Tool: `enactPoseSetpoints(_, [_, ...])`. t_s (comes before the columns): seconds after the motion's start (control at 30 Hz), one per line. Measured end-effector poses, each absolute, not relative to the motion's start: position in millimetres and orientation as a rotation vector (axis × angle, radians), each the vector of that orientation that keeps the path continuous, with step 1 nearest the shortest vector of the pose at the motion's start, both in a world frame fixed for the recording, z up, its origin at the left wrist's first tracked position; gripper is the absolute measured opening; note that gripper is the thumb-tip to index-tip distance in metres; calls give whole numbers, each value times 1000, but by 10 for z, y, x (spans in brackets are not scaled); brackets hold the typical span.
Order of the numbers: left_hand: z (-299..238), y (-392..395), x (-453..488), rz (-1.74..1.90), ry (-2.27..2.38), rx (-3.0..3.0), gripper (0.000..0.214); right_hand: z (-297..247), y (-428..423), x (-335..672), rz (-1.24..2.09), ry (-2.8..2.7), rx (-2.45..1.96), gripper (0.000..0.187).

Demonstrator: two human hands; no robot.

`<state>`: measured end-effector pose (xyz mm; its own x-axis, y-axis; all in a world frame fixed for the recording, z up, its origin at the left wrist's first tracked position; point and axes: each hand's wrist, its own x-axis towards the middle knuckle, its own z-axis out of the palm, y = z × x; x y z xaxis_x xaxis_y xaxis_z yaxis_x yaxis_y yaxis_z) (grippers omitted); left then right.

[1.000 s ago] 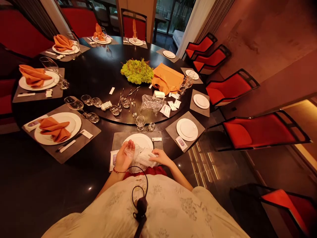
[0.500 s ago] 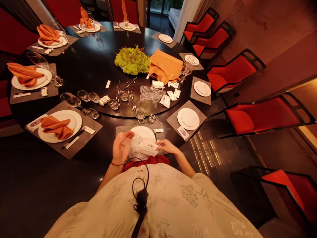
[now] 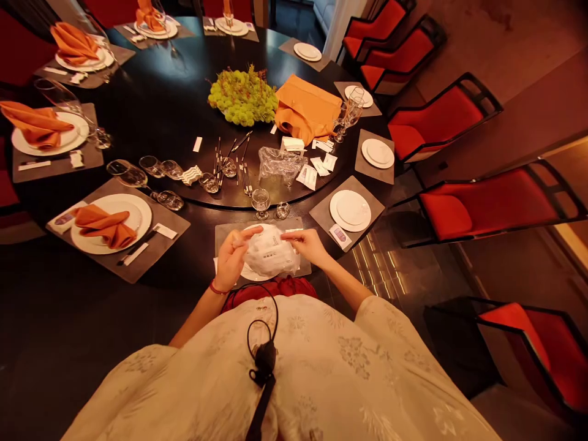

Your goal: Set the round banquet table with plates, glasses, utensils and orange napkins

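A clear plastic bag (image 3: 274, 256) with white printed packets inside is held up in front of my body, over a white plate (image 3: 252, 274) on a grey placemat (image 3: 224, 234). At the bag's left edge, my left hand (image 3: 231, 257) is closed on the plastic, its index finger stretched along the top. My right hand (image 3: 309, 245) pinches the upper right corner between thumb and fingers. The bag hides most of the plate. Just beyond the placemat stand a stemmed glass (image 3: 261, 201) and a small glass (image 3: 283, 210).
Several chopsticks (image 3: 243, 168), a crumpled clear wrapper (image 3: 278, 164) and small white packets (image 3: 307, 176) lie on the dark round table. Orange napkins (image 3: 305, 107) are piled near the green centrepiece (image 3: 242, 98). A plate setting with a folded napkin (image 3: 106, 225) is at left; another plate (image 3: 350, 210) is at right.
The bag has been raised and turned more upright, its printed packets facing me. My left hand has closed on its edge, and my right hand has moved up to its top corner.
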<state>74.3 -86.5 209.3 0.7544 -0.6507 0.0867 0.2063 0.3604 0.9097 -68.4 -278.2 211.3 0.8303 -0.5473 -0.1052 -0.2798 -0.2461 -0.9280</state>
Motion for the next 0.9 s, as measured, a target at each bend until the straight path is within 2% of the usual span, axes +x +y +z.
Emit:
enactPoseSetpoints(0.13, [2112,-802,929,-347,-512,1051,23,2256,-2882,-642,-505,647,-1947,26])
enactPoseSetpoints(0.37, [2239,-731,962,-204,-710,1220,28,2441,-2757,-538,-605,492,-2075,31])
enactPoseSetpoints(0.53, [2366,-796,744,-420,-711,1251,37,2471,-2418,-366,-445,335,-2038,31])
enactPoseSetpoints(0.67, [2274,-826,688,-461,-662,1278,43,2495,-2239,-214,-314,254,-2050,31])
enactPoseSetpoints(0.9, [1895,-857,697,-359,-811,1446,32,2513,-2212,-196,-354,194,-1915,21])
